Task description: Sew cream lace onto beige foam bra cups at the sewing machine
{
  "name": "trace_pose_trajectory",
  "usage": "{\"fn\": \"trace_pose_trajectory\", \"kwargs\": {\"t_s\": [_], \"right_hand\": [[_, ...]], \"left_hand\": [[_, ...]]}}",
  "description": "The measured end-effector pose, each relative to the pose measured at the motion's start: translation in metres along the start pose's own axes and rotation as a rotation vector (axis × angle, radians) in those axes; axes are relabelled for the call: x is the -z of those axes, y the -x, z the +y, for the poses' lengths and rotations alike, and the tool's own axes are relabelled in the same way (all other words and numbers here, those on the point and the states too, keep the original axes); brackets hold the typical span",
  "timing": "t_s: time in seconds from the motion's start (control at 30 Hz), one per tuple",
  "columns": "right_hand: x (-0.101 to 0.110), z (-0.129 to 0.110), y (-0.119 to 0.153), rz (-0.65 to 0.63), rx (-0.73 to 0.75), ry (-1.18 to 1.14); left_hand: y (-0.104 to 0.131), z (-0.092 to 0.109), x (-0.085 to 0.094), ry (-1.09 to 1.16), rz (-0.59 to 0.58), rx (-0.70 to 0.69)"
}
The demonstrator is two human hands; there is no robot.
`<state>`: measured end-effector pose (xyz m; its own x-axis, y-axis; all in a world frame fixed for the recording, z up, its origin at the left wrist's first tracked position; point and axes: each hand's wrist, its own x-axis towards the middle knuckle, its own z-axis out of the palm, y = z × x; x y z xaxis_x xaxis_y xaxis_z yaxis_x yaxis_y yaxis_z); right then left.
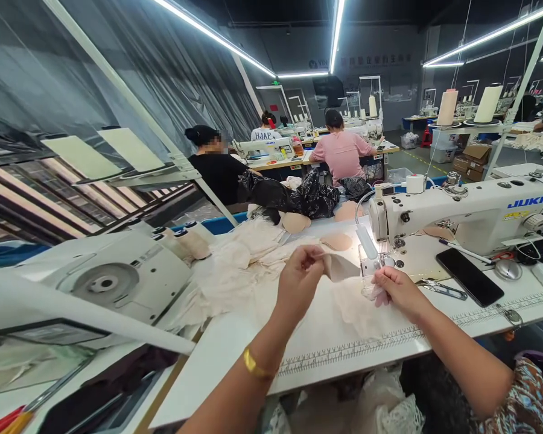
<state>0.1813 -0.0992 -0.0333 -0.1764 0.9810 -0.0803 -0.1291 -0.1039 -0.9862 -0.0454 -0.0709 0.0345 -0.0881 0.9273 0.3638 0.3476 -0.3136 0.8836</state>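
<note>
My left hand pinches the edge of a beige cup-shaped fabric piece, lifted a little off the table. My right hand is closed, thumb and fingers gripping sheer pale fabric just in front of the needle area. That fabric spreads over the table toward me. Behind both hands stands a white JUKI sewing machine, its lamp lit beside the needle. Whether the two pieces are joined is hidden near the presser foot. A loose beige cup lies just beyond my left hand.
Cream fabric is heaped at the left, with thread cones beside it. A phone and thread snips lie on the right. Black plastic bags sit beyond the table. A ruler strip runs along the front edge. Other people work ahead.
</note>
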Motion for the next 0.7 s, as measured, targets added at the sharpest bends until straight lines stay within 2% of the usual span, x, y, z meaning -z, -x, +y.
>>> {"fn": "trace_pose_trajectory", "kwargs": {"t_s": [0.1, 0.17, 0.33, 0.43, 0.53, 0.57, 0.63, 0.7], "right_hand": [[0.001, -0.003, 0.004, 0.015, 0.002, -0.027], [0.000, -0.004, 0.009, 0.024, 0.008, -0.036], [-0.002, -0.003, 0.023, -0.019, 0.103, 0.032], [-0.002, -0.001, 0.024, -0.004, 0.151, 0.103], [-0.004, -0.004, 0.025, 0.047, 0.191, 0.186], [-0.006, -0.007, 0.026, 0.052, 0.207, 0.231], [-0.012, -0.015, 0.028, 0.044, 0.241, 0.359], [-0.018, -0.025, 0.031, -0.010, 0.296, 0.549]], "left_hand": [[0.039, 0.005, 0.002, 0.132, -0.047, 0.078], [0.054, 0.005, -0.004, 0.144, -0.052, 0.117], [0.065, 0.001, -0.025, 0.083, -0.078, 0.196], [0.066, 0.001, -0.019, -0.043, -0.155, 0.191], [0.061, 0.000, 0.009, -0.132, -0.352, 0.109], [0.056, -0.003, 0.020, -0.153, -0.379, 0.058], [0.041, -0.014, 0.036, -0.238, -0.380, -0.081], [0.023, -0.027, 0.038, -0.363, -0.491, -0.278]]}}
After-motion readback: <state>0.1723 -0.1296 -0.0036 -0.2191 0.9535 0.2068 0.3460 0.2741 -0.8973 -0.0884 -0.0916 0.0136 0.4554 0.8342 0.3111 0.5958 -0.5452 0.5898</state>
